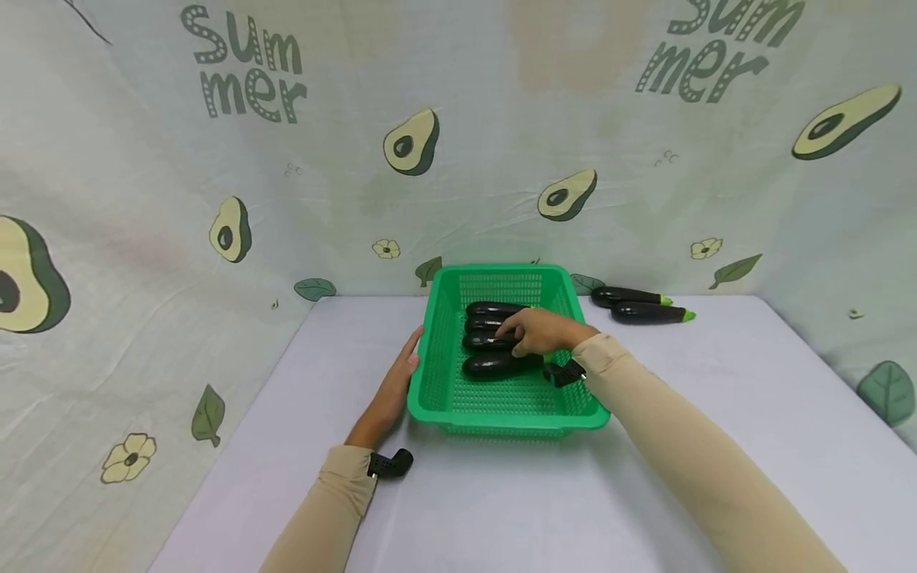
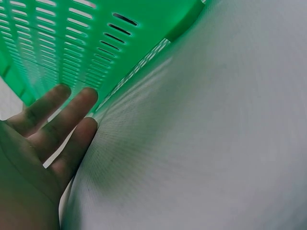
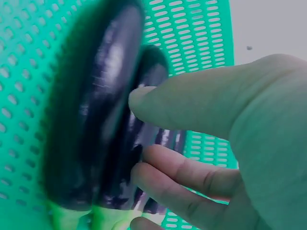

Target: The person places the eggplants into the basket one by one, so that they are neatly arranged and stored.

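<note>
Up high on the near side, the head camera faced far and down over the table [image 1: 716,374]. The left wrist's sat low, near left, facing far, close by the green basket [image 2: 160,19]. The right wrist's peered down and leftward, closest; it and the head view shared the eggplants [image 3: 103,100] I saw inside.

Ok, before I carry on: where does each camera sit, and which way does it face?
Head: on the person's head, facing forward and down at the green basket, the eggplants and the white table; beige sleeves, left grip and right grip show.
Left wrist: on that wrist, facing past the palm to the basket's slotted outer side and the tabletop; the left grip shows.
Right wrist: on that wrist, facing into the basket; the right grip shows.
Shared: head and right wrist both show the right grip and eggplants inside the basket.
</note>
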Available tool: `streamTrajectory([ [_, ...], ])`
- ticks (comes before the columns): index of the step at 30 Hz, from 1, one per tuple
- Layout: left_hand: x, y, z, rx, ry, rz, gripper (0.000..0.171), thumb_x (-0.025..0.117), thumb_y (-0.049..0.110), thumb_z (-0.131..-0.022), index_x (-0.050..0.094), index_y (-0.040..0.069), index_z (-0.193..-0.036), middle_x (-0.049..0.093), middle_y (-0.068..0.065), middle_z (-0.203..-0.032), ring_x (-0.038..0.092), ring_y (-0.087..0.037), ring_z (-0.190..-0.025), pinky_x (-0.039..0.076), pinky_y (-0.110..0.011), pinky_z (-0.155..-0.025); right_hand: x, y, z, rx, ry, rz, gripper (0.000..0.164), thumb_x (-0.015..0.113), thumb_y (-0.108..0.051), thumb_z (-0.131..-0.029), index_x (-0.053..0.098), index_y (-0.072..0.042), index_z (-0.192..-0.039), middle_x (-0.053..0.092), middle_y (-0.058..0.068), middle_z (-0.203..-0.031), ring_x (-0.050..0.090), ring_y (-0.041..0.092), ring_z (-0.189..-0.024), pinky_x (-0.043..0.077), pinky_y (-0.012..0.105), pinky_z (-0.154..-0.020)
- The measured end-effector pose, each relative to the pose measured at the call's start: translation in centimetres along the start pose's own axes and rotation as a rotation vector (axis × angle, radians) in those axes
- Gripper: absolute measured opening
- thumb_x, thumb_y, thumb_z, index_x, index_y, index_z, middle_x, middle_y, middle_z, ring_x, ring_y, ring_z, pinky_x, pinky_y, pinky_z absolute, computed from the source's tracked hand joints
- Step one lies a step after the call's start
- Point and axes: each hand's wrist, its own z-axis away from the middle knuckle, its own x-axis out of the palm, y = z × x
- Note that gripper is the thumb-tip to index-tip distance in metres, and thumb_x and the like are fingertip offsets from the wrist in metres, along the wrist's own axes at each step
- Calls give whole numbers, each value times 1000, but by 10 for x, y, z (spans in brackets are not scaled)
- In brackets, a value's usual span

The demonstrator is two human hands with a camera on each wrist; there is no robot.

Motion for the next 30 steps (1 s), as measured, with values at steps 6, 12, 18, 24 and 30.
streamTrajectory([
  [6,2,-1,2,-31,-13,-7,55,24,36,-110,15,25,-163,14,-4,-166,10,-25,-150,7,-59,-117,-5,5,5,-43,48,-117,38,69,-14,-95,65,-9,-133,68,15,-116,64,26,-104,53,45,-85],
  [12,0,3,-1,-21,3,-12,55,25,35,-110,16,23,-163,14,-5,-166,10,-27,-151,8,-59,-117,-22,12,15,-23,109,-404,41,66,-18,-99,60,-8,-138,65,18,-123,63,41,-109,53,53,-90],
  [18,0,1,-3,-13,-13,-21,55,24,32,-110,14,23,-163,14,-6,-166,10,-27,-151,7,-60,-117,-44,28,38,-31,247,-618,44,65,-24,-100,56,-8,-140,62,17,-127,63,36,-111,53,48,-91],
  [24,0,4,-5,3,-19,-13,55,25,32,-110,15,21,-163,13,-7,-166,9,-27,-151,6,-58,-117,-53,47,56,-46,326,-658,48,65,-25,-100,52,-1,-141,59,19,-131,61,36,-115,52,49,-94],
  [30,0,0,-2,-13,-4,-12,55,25,32,-110,15,22,-163,13,-6,-166,9,-28,-151,6,-60,-117,-54,58,67,-13,339,-664,50,66,-24,-100,52,1,-140,56,26,-134,58,43,-118,52,49,-94],
])
